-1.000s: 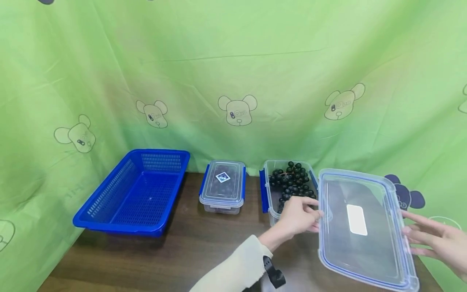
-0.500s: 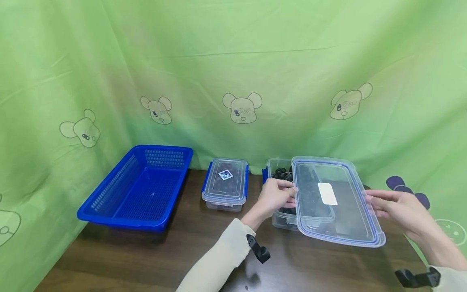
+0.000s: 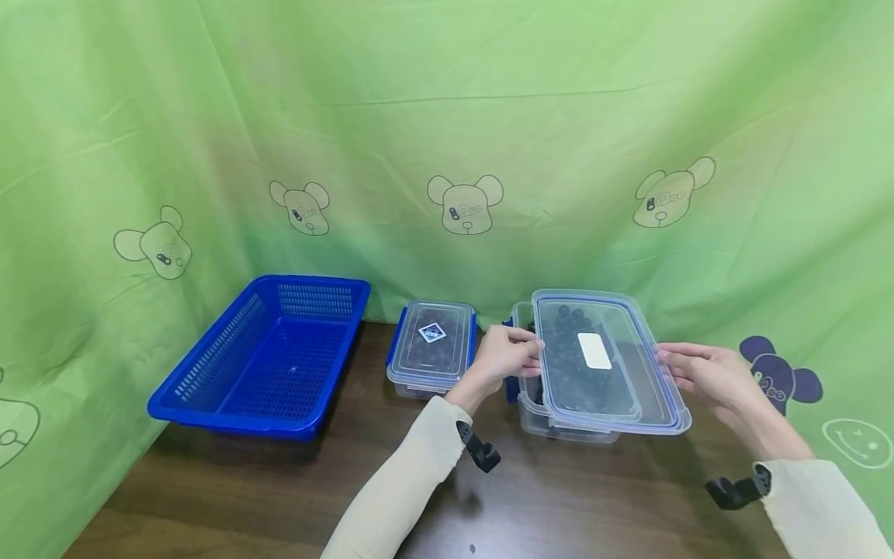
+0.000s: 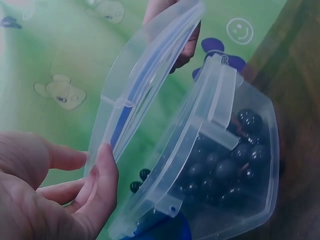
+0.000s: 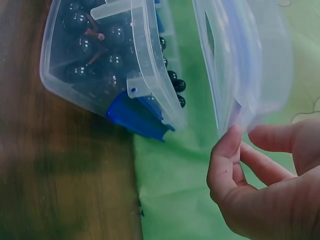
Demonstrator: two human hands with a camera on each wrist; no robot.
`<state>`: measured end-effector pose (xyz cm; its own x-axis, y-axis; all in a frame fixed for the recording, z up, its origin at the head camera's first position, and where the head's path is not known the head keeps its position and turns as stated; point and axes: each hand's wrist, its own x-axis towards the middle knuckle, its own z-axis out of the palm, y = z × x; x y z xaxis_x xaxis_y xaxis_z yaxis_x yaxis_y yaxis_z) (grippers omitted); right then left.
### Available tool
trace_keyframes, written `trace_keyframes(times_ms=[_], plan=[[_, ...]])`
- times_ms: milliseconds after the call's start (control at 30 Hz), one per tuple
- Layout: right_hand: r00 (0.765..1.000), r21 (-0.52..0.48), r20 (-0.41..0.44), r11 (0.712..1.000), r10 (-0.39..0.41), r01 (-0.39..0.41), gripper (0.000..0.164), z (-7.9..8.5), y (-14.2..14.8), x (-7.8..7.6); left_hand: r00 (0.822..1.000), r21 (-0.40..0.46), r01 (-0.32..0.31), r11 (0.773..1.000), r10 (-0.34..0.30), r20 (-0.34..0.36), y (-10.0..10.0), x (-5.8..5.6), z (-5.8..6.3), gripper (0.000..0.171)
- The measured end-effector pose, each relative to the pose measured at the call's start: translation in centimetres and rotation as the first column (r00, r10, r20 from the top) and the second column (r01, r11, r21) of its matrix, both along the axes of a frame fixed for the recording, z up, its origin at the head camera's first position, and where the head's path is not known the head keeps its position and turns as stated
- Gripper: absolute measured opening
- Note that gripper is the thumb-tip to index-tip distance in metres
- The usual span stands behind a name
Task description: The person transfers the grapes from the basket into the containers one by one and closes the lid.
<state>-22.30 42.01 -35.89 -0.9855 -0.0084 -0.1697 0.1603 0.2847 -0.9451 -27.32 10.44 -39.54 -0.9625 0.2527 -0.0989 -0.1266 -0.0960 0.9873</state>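
Observation:
A clear plastic lid [image 3: 632,373] with a blue seal and a white label hangs over an uncovered clear container [image 3: 573,435]. Its left edge is pinched by my left hand [image 3: 504,355], thumb against fingers. On the opposite edge my right hand [image 3: 708,376] pinches it in the same way. Dark grapes [image 4: 225,172] fill the container and show through the lid in the head view. Both wrist views show a gap between lid and container rim. A blue side latch [image 5: 142,117] on the container hangs down, unfastened.
A smaller clear box [image 3: 429,357] with blue latches and its lid on stands left of the grape container. Farther left sits a blue plastic basket [image 3: 279,423]. A green printed curtain [image 3: 461,116] rises behind the brown wooden table [image 3: 391,481].
Both hands have carried the lid leftward, from beside the container to above it. It now overlaps most of the container and grapes in the head view.

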Motion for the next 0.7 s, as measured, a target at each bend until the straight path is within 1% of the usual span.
trace_keyframes(times_ms=[67,200,300,400,567,700], plan=[[1.000,-0.024,-0.003,1.000,-0.012,0.012,0.021,-0.2,-0.5,-0.4,1.000,0.002,0.002,1.000,-0.002,0.010,-0.3,-0.4,-0.1,0.016],[0.999,-0.089,0.006,0.996,-0.032,0.032,0.020,-0.6,-1.7,-1.2,1.000,0.009,0.000,1.000,0.000,0.030,-1.2,-1.1,-0.4,0.017],[0.999,-0.152,0.014,0.988,-0.036,0.038,0.018,-1.1,-2.6,-1.8,0.999,0.003,-0.018,1.000,0.018,0.050,-2.0,-1.8,-0.7,0.018],[0.999,-0.187,0.021,0.981,-0.039,0.042,0.020,-1.6,-3.4,-2.2,0.997,-0.006,-0.027,1.000,0.027,0.075,-2.5,-2.2,-1.1,0.017],[0.997,-0.231,0.038,0.970,-0.061,0.068,0.029,-2.2,-3.8,-2.4,0.996,-0.011,-0.012,1.000,0.013,0.088,-2.7,-2.6,-1.5,0.015],[0.997,-0.258,0.039,0.963,-0.063,0.071,0.030,-2.3,-3.8,-2.4,0.996,-0.003,-0.017,1.000,0.017,0.087,-2.7,-2.7,-1.6,0.015]])
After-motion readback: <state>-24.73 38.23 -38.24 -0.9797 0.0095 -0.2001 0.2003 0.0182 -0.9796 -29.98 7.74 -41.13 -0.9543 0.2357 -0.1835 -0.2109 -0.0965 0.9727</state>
